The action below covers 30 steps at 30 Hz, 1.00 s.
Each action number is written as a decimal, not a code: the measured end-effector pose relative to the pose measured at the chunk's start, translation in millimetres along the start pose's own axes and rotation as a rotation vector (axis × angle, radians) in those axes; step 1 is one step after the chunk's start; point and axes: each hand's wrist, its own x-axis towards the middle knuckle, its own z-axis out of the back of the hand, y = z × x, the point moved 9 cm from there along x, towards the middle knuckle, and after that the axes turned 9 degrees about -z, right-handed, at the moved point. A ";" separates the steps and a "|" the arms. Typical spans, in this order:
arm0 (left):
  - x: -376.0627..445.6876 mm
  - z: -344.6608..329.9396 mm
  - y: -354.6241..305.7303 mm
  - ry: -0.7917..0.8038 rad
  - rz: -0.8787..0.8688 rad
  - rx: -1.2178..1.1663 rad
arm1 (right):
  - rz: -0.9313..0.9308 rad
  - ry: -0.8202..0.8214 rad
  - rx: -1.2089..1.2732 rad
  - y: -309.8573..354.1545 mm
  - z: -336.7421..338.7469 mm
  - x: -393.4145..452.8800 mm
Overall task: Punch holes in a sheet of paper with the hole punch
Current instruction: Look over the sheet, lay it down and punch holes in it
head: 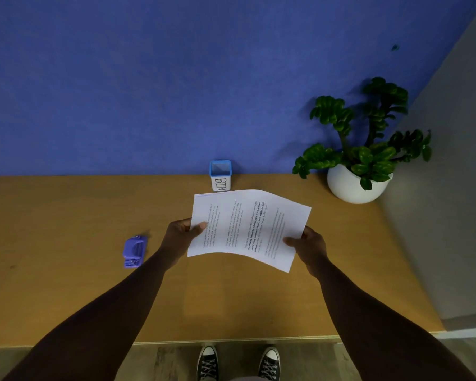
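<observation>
Both bare forearms reach up from the lower corners of the frame and meet near the centre, where they hold a sheet of paper (248, 229) above the table (66, 298). The left hand (180, 236) pinches the sheet's left edge, thumb lying flat on the printed face and the other fingers hidden beneath. The right hand (309, 244) grips the lower right edge the same way, thumb on top and fingers curled under. So each grip is closed on the paper.

The sheet is thin and white, printed with lines of small text that run sideways to the viewer, one band of it in bold. It is limp, bowing in a soft wave between the two hands.

The hole punch (134, 251) lies at the left of centre, on the table and well apart from the left wrist. It is a small, blocky thing of purple plastic.

The table is smooth tan wood grain. At its far edge, in the middle of the frame, stands a small square container (220, 176) with a blue rim and "BIN" written on its white side. At the right sits a leafy green plant in a round, glossy white pot (352, 188). Behind them rises a blue fabric-textured wall (149, 78). At the bottom edge, two black-and-white laced sneakers (238, 362) stand on the floor.
</observation>
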 end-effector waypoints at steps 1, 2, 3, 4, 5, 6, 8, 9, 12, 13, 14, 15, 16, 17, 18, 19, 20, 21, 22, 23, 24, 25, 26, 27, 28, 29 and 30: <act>-1.1 -0.5 1.6 -0.006 0.005 -0.003 | 0.008 -0.012 -0.004 1.5 0.1 -1.4; -2.0 -1.0 2.6 -0.014 0.008 -0.001 | 0.014 -0.022 0.007 2.3 0.5 -2.4; -2.9 -1.4 3.8 -0.020 0.009 0.001 | 0.019 -0.031 0.026 2.7 1.4 -3.5; -3.8 -1.5 6.3 -0.028 0.015 -0.005 | 0.021 -0.037 0.050 2.3 2.1 -4.3; -4.9 -1.7 9.2 -0.032 0.026 -0.018 | 0.021 -0.040 0.072 0.9 2.7 -4.6; -6.2 -2.3 12.3 -0.034 0.034 -0.034 | 0.019 -0.042 0.083 -0.8 3.0 -4.6; -9.7 -3.7 20.4 -0.031 0.059 -0.051 | 0.010 -0.051 0.053 -4.0 2.7 -3.6; -12.2 -4.7 24.0 -0.028 0.072 -0.052 | 0.009 -0.057 0.003 -5.6 2.1 -2.7; -19.6 -6.3 35.8 -0.042 0.118 -0.031 | -0.014 -0.089 -0.194 -15.6 0.3 -0.4; -22.0 -6.3 39.0 -0.054 0.132 -0.029 | -0.021 -0.101 -0.234 -19.8 0.1 -0.7; -23.8 -6.0 40.7 -0.064 0.138 -0.030 | -0.018 -0.110 -0.265 -23.0 -0.3 -1.4; -24.4 -5.7 41.3 -0.072 0.137 -0.028 | -0.005 -0.116 -0.292 -24.5 -0.9 -2.1; -24.1 -4.9 40.7 -0.077 0.132 -0.020 | 0.014 -0.119 -0.317 -23.9 -1.6 -3.0; -23.3 -3.9 39.5 -0.080 0.124 -0.009 | 0.038 -0.121 -0.339 -22.2 -2.4 -3.6; -22.0 -3.0 36.7 -0.083 0.113 0.000 | 0.056 -0.126 -0.356 -19.9 -2.5 -3.5; -20.5 -1.7 33.2 -0.089 0.101 0.005 | 0.068 -0.132 -0.361 -17.0 -2.3 -3.5; -18.4 -0.8 29.8 -0.095 0.087 0.012 | 0.078 -0.136 -0.355 -13.7 -1.7 -3.4; -16.5 -0.4 26.0 -0.098 0.075 0.018 | 0.090 -0.138 -0.342 -10.3 -1.2 -3.7; -15.0 -1.2 21.7 -0.093 0.058 0.025 | 0.101 -0.136 -0.330 -7.2 -1.0 -4.5; -14.0 -1.0 18.6 -0.088 0.045 0.035 | 0.105 -0.134 -0.321 -5.5 -0.6 -5.0; -13.6 -1.3 17.3 -0.080 0.036 0.048 | 0.099 -0.131 -0.318 -5.4 -0.1 -5.0; -13.5 -1.8 18.1 -0.070 0.033 0.064 | 0.080 -0.124 -0.322 -7.2 -0.1 -4.6; -13.7 -1.8 22.3 -0.058 0.041 0.082 | 0.054 -0.112 -0.336 -10.7 -0.7 -4.1; -15.0 -2.6 26.9 -0.039 0.059 0.105 | 0.025 -0.099 -0.366 -15.6 -2.0 -3.5; -16.4 -3.8 31.3 -0.021 0.082 0.133 | 0.003 -0.089 -0.406 -20.1 -3.3 -3.1; -17.3 -4.3 35.9 -0.011 0.104 0.164 | -0.007 -0.085 -0.440 -23.2 -4.3 -3.1; -17.2 -3.8 39.7 -0.010 0.117 0.190 | -0.007 -0.088 -0.459 -24.4 -4.6 -3.3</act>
